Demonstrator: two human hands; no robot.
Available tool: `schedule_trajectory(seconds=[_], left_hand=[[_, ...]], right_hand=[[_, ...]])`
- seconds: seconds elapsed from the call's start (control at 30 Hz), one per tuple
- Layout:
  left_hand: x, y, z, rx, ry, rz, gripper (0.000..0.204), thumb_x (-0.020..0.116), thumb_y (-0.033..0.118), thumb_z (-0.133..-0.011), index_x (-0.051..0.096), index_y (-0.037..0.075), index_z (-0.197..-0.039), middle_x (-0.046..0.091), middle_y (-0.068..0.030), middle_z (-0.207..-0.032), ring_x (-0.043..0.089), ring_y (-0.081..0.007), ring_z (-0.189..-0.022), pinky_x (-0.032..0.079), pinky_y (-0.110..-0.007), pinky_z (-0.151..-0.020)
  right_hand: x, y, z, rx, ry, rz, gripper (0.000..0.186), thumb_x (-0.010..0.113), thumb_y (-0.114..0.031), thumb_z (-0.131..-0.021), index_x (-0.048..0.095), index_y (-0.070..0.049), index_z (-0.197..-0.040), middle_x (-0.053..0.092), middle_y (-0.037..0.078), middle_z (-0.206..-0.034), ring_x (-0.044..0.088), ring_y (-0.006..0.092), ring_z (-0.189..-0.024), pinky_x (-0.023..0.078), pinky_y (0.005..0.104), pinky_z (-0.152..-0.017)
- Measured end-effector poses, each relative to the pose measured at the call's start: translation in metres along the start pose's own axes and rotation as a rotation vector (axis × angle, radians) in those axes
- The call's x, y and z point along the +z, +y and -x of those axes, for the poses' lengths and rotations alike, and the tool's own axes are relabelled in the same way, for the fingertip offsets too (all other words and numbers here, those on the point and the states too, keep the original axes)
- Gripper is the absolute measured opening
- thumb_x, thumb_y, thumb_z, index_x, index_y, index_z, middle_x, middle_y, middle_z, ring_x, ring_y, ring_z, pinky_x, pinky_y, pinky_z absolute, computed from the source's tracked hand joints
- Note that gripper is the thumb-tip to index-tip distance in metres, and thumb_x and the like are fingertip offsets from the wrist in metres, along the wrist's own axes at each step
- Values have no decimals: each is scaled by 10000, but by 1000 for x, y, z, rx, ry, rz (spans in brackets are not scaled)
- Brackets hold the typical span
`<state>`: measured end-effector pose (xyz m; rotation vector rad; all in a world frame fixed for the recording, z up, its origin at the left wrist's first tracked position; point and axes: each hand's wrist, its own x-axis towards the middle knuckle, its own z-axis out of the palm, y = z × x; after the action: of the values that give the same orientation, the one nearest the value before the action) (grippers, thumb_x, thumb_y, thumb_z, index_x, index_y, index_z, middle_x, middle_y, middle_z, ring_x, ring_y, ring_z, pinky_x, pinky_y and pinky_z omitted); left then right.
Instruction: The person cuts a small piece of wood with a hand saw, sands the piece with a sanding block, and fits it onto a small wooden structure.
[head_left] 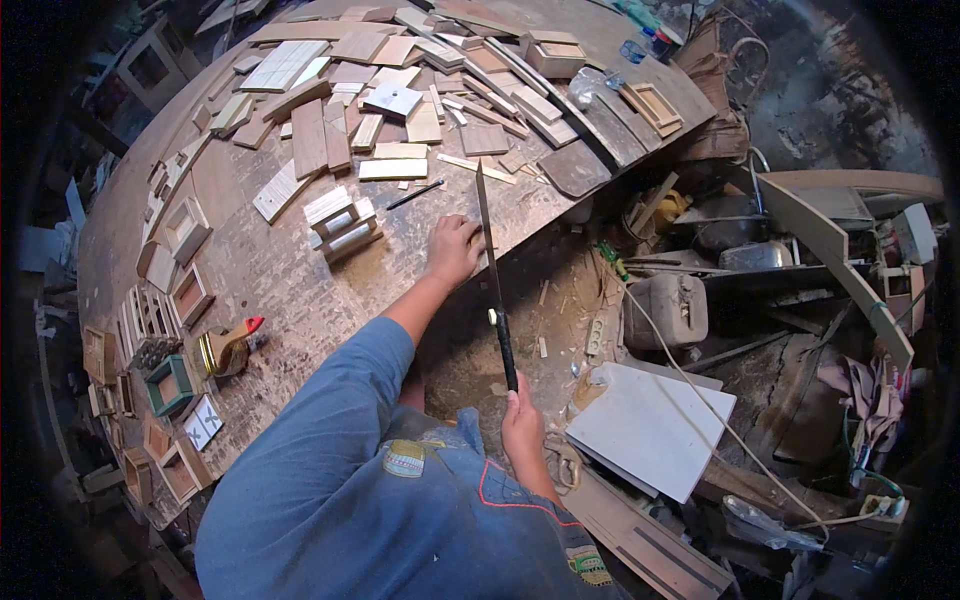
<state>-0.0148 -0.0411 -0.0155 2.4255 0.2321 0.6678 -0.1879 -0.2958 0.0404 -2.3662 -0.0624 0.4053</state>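
My right hand (pixel 522 430) is wrapped round the black handle of a handsaw (pixel 488 235), whose long narrow blade points away from me across the table edge. My left hand (pixel 455 248) rests on the worktable (pixel 400 260) at that edge, close beside the blade. Its fingers are curled; whatever they hold, if anything, is hidden. A black pencil-like stick (pixel 415 194) lies just beyond my left hand. To the left of it stand small joined wooden blocks (pixel 340 225) with pale tops.
Many loose wood offcuts (pixel 310 135) cover the far tabletop. Small wooden boxes (pixel 185 230) and a paintbrush (pixel 240 330) by a tin sit at the left. Right of the table are a white board (pixel 650 425), a grey jerrycan (pixel 665 310), a cord and clutter.
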Motion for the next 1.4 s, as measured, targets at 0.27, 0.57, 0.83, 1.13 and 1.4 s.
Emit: schedule_trajectory(seconds=[0.27, 0.57, 0.83, 1.13, 1.4], left_hand=[[-3, -13, -4, 76, -75, -39, 325, 723, 189, -717, 654, 61, -1008, 582, -108, -1004, 518, -313, -1002, 422, -433, -857], [-10, -3, -6, 109, -132, -110, 374, 728, 206, -689, 625, 70, -1022, 576, -105, -1034, 503, -308, -1034, 374, -444, -875], [-14, 3, -5, 83, -132, -101, 387, 731, 205, -701, 628, 72, -1050, 586, -95, -1042, 502, -292, -1056, 350, -436, -896], [-14, -1, -5, 93, -113, -32, 385, 744, 234, -689, 644, 76, -1026, 585, -98, -1046, 506, -297, -1051, 349, -433, -921], [-10, -6, -7, 109, -84, -41, 362, 731, 256, -682, 649, 83, -989, 596, -94, -987, 524, -309, -1026, 371, -433, -894]], right_hand=[[-8, -7, 0, 24, -39, 80, 416, 450, -224, -968, 430, -232, -1383, 645, 245, -856, 623, 453, -787, 470, 526, -670], [-1, -1, -3, 0, -18, 17, 420, 471, -202, -963, 437, -189, -1381, 647, 241, -858, 626, 445, -791, 476, 514, -673], [-11, 8, -12, 37, -61, 14, 403, 472, -199, -963, 446, -187, -1365, 645, 242, -858, 621, 453, -811, 471, 515, -676], [-5, 23, -22, -68, -60, 141, 368, 469, -212, -964, 434, -126, -1321, 637, 239, -782, 612, 464, -725, 468, 540, -625], [-8, 28, -29, -134, -82, 133, 494, 479, -161, -958, 324, -125, -1425, 630, 285, -930, 609, 475, -828, 471, 527, -685]])
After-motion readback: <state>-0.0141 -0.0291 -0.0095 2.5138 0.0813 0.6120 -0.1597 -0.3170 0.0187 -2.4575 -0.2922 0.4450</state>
